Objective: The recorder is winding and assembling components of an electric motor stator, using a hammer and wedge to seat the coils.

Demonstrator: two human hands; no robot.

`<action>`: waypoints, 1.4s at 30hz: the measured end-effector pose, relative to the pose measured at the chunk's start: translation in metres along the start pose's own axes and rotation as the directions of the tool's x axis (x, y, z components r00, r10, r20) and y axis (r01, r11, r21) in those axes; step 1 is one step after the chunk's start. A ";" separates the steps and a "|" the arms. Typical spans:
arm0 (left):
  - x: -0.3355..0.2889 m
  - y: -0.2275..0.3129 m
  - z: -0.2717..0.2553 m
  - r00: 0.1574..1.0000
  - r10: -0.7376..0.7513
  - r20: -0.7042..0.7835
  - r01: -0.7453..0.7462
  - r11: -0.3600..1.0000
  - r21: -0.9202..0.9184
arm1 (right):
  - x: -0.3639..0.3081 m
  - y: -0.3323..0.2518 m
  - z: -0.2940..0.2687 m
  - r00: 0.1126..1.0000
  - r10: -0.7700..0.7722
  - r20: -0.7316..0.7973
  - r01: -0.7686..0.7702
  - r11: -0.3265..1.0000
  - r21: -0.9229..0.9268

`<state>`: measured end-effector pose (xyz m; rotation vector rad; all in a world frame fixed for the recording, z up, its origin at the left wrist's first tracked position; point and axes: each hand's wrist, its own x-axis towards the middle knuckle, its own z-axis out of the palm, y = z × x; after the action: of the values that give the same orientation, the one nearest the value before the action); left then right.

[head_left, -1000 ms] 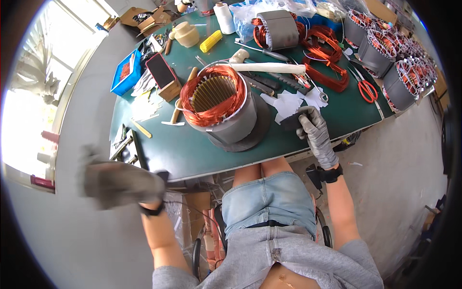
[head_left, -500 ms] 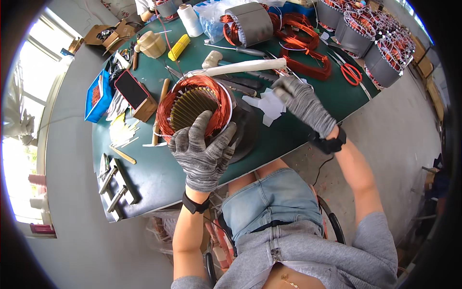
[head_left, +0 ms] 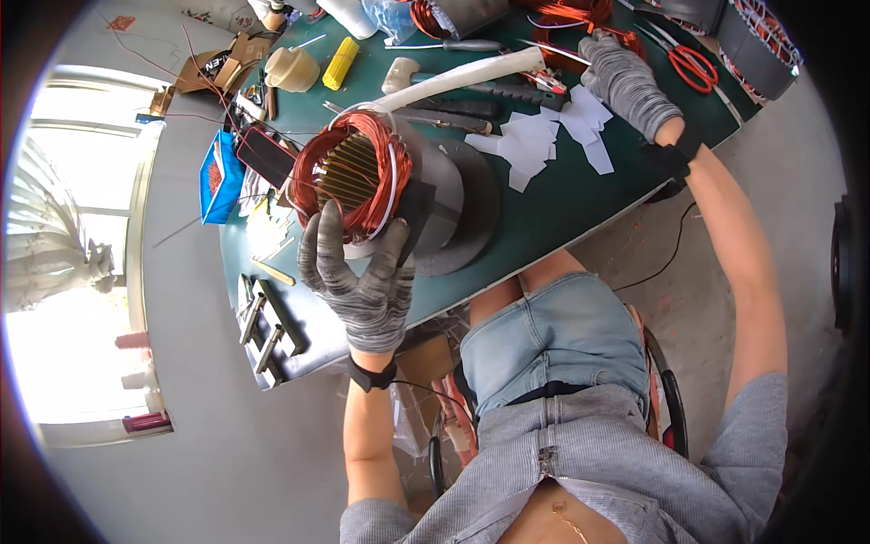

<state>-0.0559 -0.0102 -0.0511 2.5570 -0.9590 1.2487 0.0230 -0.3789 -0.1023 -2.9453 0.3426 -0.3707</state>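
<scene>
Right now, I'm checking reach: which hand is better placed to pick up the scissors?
Probably the right hand: it is near the copper coils, just left of the scissors. The left hand is at the stator, farther away.

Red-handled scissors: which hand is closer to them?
Right. The right hand is just left of the scissors in the picture; the left hand is farther away, at the copper-wound cylinder.

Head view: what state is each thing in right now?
Stator, wound with copper wire
Left hand, fingers spread at stator
Right hand, fingers curled; grip unclear
White papers, loose, overlapping
Phone, screen dark
Blue bin, open
Red-handled scissors, lying flat
Yellow cylinder, lying down
</scene>
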 end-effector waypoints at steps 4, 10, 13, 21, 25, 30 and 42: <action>0.014 0.021 0.019 0.979 -0.196 -0.058 0.188 0.975 -0.122 | -0.030 0.018 -0.018 0.993 -0.086 -0.075 0.114 0.741 0.662; 0.017 0.007 0.008 0.981 -0.149 0.126 0.171 0.968 -0.185 | -0.120 -0.004 -0.044 0.949 -0.166 0.269 -0.225 0.243 0.943; 0.024 0.011 0.010 0.987 -0.112 0.115 0.128 0.981 -0.146 | -0.136 -0.014 -0.032 0.893 -0.183 0.410 -0.412 0.029 0.911; 0.015 0.001 0.000 0.973 -0.107 0.202 0.163 0.945 -0.285 | -0.160 -0.027 -0.043 0.947 -0.263 -0.183 0.289 0.455 0.843; 0.024 -0.004 -0.005 0.966 -0.091 0.243 0.163 0.943 -0.292 | -0.151 -0.030 -0.078 0.814 -0.499 -0.298 0.580 0.718 0.384; 0.021 -0.003 0.002 0.974 -0.078 0.213 0.141 0.943 -0.301 | -0.120 -0.047 -0.104 0.720 -0.648 -0.247 0.680 0.729 0.071; 0.038 -0.003 0.004 0.978 0.045 0.202 -0.017 0.990 -0.138 | -0.097 -0.073 -0.088 0.836 -0.542 -0.083 0.468 0.627 0.622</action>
<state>-0.0339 -0.0275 -0.0253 2.6089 -1.0857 0.9049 -0.0764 -0.2957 -0.0265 -2.3129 -0.5604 -0.2967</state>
